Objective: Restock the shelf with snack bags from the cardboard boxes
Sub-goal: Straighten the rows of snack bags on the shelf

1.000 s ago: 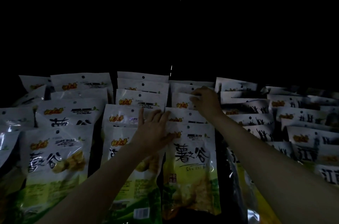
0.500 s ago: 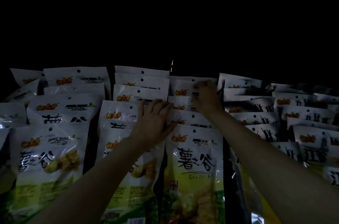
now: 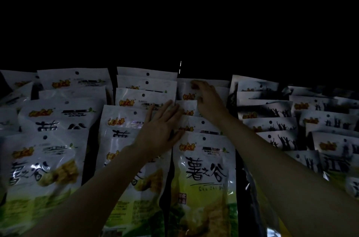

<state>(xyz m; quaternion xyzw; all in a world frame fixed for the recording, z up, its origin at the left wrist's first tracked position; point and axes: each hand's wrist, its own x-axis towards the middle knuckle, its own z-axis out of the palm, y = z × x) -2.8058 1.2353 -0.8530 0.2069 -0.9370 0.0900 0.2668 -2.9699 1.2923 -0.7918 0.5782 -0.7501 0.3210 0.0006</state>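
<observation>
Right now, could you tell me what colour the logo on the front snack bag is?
Orange, on the white top of the front snack bag; head view.

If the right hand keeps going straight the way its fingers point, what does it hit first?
Probably nothing new: the right hand already has its fingertips on the rearmost snack bag of that row. Beyond it is only darkness; depth there is unclear.

Dark shelf, barely visible, carries rows of overlapping white-and-green plastic snack bags (image 3: pixel 202 168) from nine to three o'clock.
</observation>
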